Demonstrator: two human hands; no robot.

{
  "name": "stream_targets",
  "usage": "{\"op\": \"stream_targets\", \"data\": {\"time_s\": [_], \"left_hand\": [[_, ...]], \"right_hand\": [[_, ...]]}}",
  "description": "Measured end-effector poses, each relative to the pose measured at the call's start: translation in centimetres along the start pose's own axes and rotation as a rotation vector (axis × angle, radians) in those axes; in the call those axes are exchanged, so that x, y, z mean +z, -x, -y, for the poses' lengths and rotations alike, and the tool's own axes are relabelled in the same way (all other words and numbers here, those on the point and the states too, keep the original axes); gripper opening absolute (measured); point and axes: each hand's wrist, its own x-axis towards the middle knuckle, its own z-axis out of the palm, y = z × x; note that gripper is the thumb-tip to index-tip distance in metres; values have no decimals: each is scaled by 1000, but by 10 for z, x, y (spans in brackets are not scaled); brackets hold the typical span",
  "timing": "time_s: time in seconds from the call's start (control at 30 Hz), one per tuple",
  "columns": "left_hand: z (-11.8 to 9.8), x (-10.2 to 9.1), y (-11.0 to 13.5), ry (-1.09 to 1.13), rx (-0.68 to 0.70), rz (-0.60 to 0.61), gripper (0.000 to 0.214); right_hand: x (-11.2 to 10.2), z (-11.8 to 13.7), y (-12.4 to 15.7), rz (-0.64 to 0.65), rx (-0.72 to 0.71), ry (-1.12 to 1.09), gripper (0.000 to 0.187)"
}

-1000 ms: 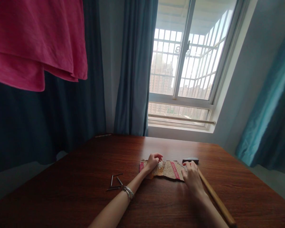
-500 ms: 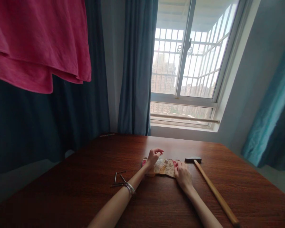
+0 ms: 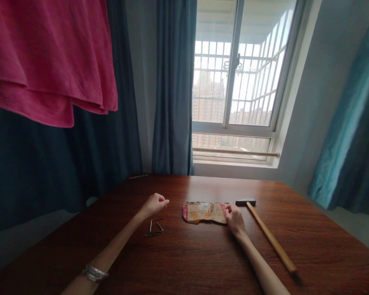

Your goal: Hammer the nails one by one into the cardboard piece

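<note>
On the brown table lies a flat, patterned piece [image 3: 204, 213] with wavy edges, beige with dark dots and pink ends; its material is unclear. My right hand [image 3: 234, 219] has its fingers curled on the right end of this piece. My left hand [image 3: 155, 204] hovers to the left of it, fingers bent inward; anything inside them is hidden. Just below that hand lie several thin metal nails [image 3: 154, 234]. A hammer [image 3: 272, 239] with a dark head and wooden handle rests to the right of my right hand.
The wooden table [image 3: 203, 262] reaches back to the wall below a barred window [image 3: 233, 82]. Dark blue curtains [image 3: 174, 102] hang behind it, and a pink cloth [image 3: 52, 61] hangs at upper left. A small strip [image 3: 138, 176] lies at the back left edge.
My left hand has moved left, away from above the patterned piece, to near the nails. My right hand stays at the piece's right end. The view has shifted slightly.
</note>
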Motion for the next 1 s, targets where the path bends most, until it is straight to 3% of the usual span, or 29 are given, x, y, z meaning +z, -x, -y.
{"op": "stream_targets", "data": {"time_s": [0.13,0.23,0.4,0.67,1.0], "left_hand": [[48,-3,29,-215,-130,9,34],[63,-3,45,-231,-175,25,31],[58,4,55,-252,-158,77,35],[50,6,44,-328,-156,134,16],[45,11,44,-251,-120,142,8]], "right_hand": [[-2,5,4,12,-28,-11,20],[-5,9,7,30,-63,-16,17],[-8,13,9,44,-91,-11,18],[-9,14,12,59,-76,17,16],[-9,15,12,74,-73,28,16]]}}
